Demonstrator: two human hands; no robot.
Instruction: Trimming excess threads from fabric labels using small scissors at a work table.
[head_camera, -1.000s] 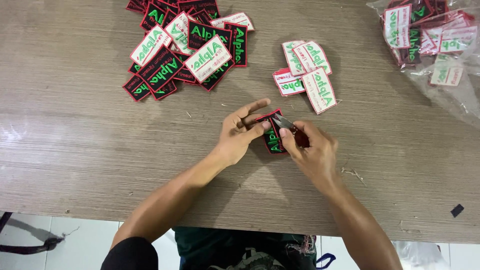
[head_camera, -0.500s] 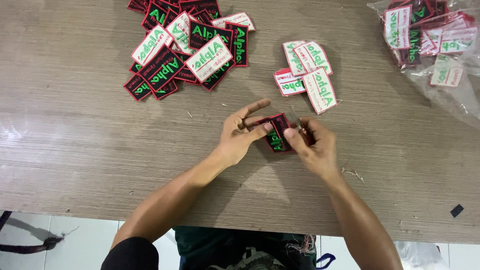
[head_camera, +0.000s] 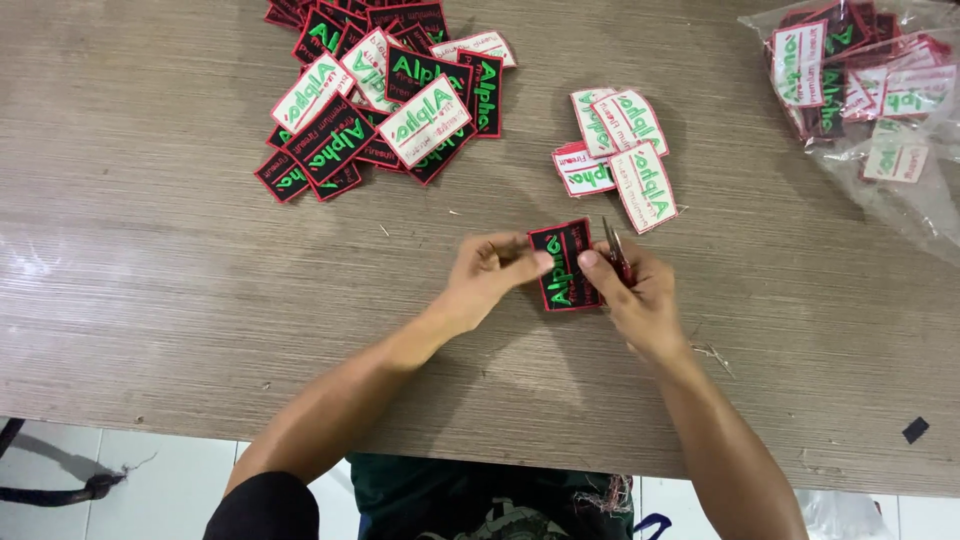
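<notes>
Pinching one black patch (head_camera: 567, 265) from both sides, long axis pointing away, the hands (head_camera: 487, 277) (head_camera: 637, 295) work near four white patches (head_camera: 620, 150), perhaps more.

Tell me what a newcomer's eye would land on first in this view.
First, the two hands at the middle of the wooden table: the left hand and right hand pinch a black patch with red border and green lettering, the right also holding small snips. Next, the big heap of patches at upper left, a small white stack above the hands, and a clear bag of patches at upper right.
</notes>
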